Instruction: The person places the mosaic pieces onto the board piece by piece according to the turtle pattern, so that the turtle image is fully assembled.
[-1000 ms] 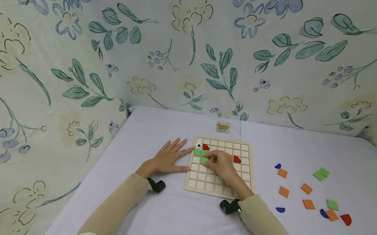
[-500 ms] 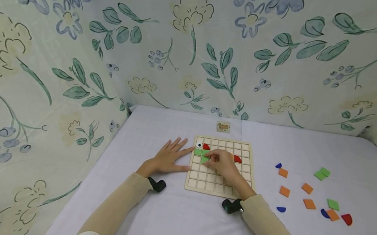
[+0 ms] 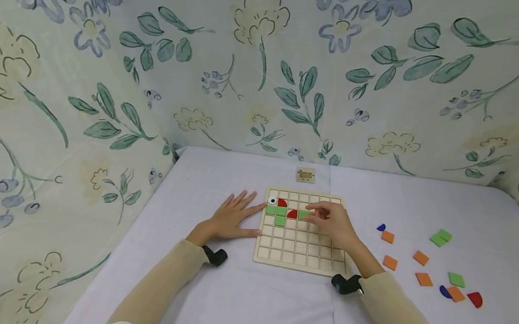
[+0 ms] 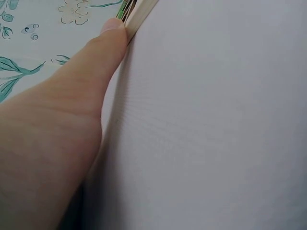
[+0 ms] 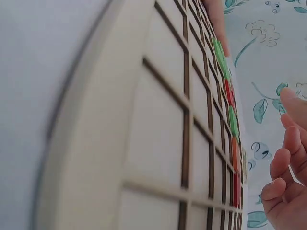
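A wooden grid board [image 3: 294,256] lies on the cloth-covered table. My left hand [image 3: 231,217] rests at its left edge, fingers spread, thumb and index finger touching the frame. Over the right part of the grid hovers my right hand [image 3: 336,224]. Its fingers are loosely bent, with nothing visible between them in the right wrist view. Set in the board's squares are a white eye tile [image 3: 272,201], several green tiles [image 3: 279,220] and red quarter-round tiles [image 3: 292,214]. An orange tile [image 5: 235,152] shows in the right wrist view; in the head view the hand hides it.
Right of the board lie loose orange squares [image 3: 424,279], green squares [image 3: 456,279], blue half-round pieces [image 3: 381,227] and a red quarter-round piece [image 3: 475,299]. A small patterned card [image 3: 305,175] lies behind the board. A floral cloth [image 3: 260,67] hangs beyond the table.
My right hand has moved right from beside the green tiles and come off the board. A red tile and a green tile it was covering now show. My left hand has stayed put.
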A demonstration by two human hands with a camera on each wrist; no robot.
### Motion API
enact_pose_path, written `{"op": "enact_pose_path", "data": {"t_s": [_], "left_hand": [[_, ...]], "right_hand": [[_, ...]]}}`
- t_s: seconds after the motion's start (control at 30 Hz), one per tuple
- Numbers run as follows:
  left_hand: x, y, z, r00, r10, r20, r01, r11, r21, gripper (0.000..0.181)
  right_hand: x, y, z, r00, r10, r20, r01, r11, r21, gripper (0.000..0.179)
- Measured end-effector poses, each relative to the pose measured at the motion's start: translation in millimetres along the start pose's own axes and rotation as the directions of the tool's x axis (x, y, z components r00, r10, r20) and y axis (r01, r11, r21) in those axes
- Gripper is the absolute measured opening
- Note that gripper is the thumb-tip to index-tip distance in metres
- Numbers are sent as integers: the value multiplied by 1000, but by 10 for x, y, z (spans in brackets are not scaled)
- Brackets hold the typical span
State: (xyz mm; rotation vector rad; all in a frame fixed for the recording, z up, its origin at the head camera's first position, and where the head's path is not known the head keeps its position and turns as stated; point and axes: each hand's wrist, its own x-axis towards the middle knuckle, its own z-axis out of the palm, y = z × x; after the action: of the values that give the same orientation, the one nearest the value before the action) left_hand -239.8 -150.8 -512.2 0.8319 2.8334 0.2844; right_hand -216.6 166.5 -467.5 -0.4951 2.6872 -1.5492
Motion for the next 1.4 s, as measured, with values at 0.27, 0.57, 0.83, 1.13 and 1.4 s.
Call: {"op": "enact_pose_path", "data": {"t_s": [0.27, 0.57, 0.83, 1.13, 1.4], "left_hand": [[-6, -7, 9, 1000, 6, -4, -6, 1000, 1, 87], [-8, 6, -28, 1000, 10, -11, -10, 1000, 9, 86], [-1, -2, -11, 1000, 12, -13, -12, 1000, 4, 86], [-2, -16, 25, 1000, -1, -8, 1, 1000, 2, 87], [-10, 1, -3, 1000, 10, -15, -10, 1000, -1, 87]], "right_hand": [[-166, 234, -441, 994, 67, -88, -76, 992, -100, 30], [-477, 434, -924, 971, 155, -182, -189, 964, -188, 41], [-734, 610, -1098, 946, 229, -228, -280, 933, -224, 48], [-849, 833, -1193, 932, 262, -252, -318, 922, -220, 50], [-890, 929, -1212, 935, 249, -252, -313, 914, -258, 39]]}}
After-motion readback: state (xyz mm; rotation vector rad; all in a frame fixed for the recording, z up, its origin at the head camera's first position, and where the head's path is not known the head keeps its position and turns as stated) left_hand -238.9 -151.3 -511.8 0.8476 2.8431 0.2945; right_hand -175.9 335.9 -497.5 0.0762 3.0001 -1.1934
